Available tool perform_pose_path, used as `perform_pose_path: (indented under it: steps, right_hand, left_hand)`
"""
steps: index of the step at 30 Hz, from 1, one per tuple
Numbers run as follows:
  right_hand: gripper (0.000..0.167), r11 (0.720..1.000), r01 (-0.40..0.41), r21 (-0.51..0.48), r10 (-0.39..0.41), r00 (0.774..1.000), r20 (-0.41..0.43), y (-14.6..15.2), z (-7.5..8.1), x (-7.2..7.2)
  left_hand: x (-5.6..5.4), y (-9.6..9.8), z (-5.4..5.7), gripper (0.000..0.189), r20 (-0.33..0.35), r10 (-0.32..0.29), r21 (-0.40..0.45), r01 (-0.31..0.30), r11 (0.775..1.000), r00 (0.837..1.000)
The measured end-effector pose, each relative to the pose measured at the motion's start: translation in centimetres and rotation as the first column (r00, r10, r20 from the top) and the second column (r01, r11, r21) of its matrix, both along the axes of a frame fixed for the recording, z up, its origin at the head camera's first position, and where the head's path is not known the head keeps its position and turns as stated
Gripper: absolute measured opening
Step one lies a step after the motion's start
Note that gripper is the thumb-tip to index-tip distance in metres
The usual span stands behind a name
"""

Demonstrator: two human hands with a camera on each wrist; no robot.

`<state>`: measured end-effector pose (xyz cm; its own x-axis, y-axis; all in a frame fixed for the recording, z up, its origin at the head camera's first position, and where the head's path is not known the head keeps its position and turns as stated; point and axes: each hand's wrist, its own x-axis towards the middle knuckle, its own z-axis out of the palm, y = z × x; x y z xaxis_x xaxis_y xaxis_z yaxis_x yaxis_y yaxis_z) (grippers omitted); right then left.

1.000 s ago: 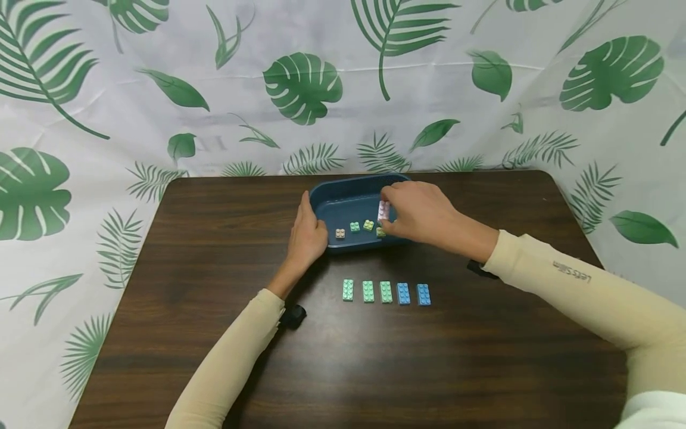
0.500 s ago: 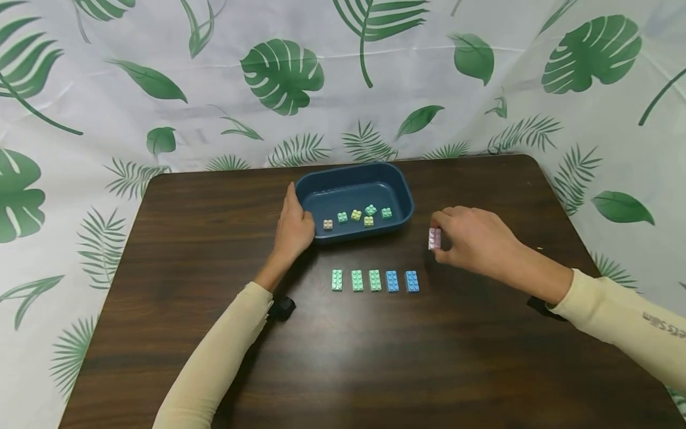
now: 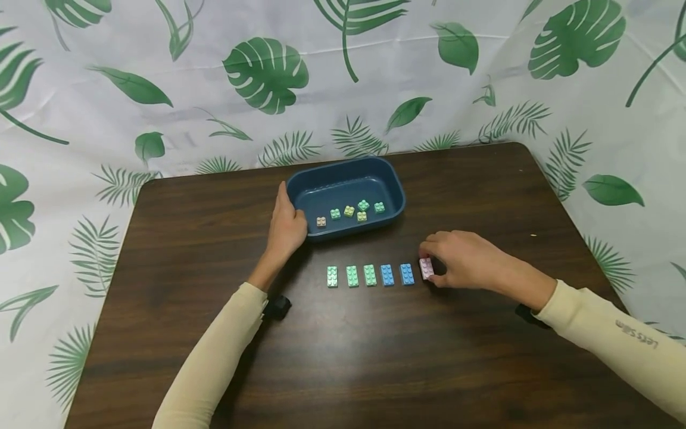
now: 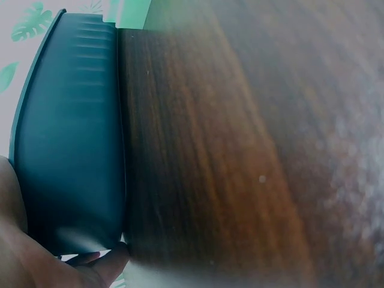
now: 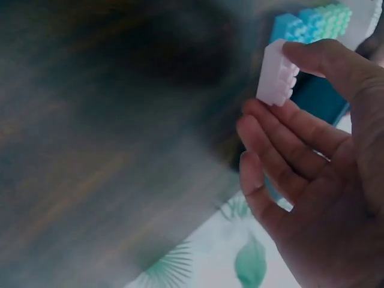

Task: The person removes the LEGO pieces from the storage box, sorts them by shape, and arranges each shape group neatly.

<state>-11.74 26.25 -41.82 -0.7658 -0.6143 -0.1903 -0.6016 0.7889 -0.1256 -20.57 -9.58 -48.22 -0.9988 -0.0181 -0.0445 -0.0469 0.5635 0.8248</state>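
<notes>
My right hand (image 3: 467,260) pinches a pink toy building brick (image 3: 426,268) between thumb and fingertips at the right end of a row of bricks. In the right wrist view the pink brick (image 5: 277,75) stands close over the table, its studs facing away from the palm's left side. Beside it in the row lie two blue bricks (image 3: 407,274) and three green bricks (image 3: 352,276). At the left end of a dark blue tray (image 3: 345,229), my left hand (image 3: 287,229) holds the corner, fingers along the end wall and thumb toward the near side.
Several small square-shaped bricks, among them a peach one (image 3: 321,221) and a yellow one (image 3: 349,211), lie inside the tray. The dark wooden table (image 3: 343,357) ends at the back against a leaf-print cloth (image 3: 332,71).
My right hand has lifted the pink brick out of the tray, carried it right and toward me, and brought it to the row's right end. My left hand stays at the tray.
</notes>
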Motion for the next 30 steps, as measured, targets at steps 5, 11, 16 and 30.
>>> perform_pose_path:
  steps: [5,11,16,30]
  right_hand:
    - [0.038,1.0,0.008,-0.014,-0.007,0.999,0.046,0.5,-1.3,0.3]
    - [0.036,1.0,0.025,-0.008,-0.025,0.999,0.032,0.7,-2.0,0.6]
    - [0.038,1.0,0.019,-0.01,-0.019,1.0,0.016,0.7,-2.1,0.8]
    - [0.075,0.998,0.055,0.043,-0.053,0.998,-0.043,1.1,-1.2,1.3]
  left_hand:
    - [0.1,-0.1,0.1,0.075,0.002,-0.003,0.011,0.003,1.0,1.0]
    - [0.1,-0.1,0.1,0.075,-0.003,-0.008,0.009,0.008,1.0,1.0]
    - [0.1,0.0,-0.2,0.075,-0.002,-0.004,0.007,0.004,1.0,1.0]
    - [0.1,0.0,0.0,0.075,-0.001,-0.011,0.017,0.011,1.0,1.0]
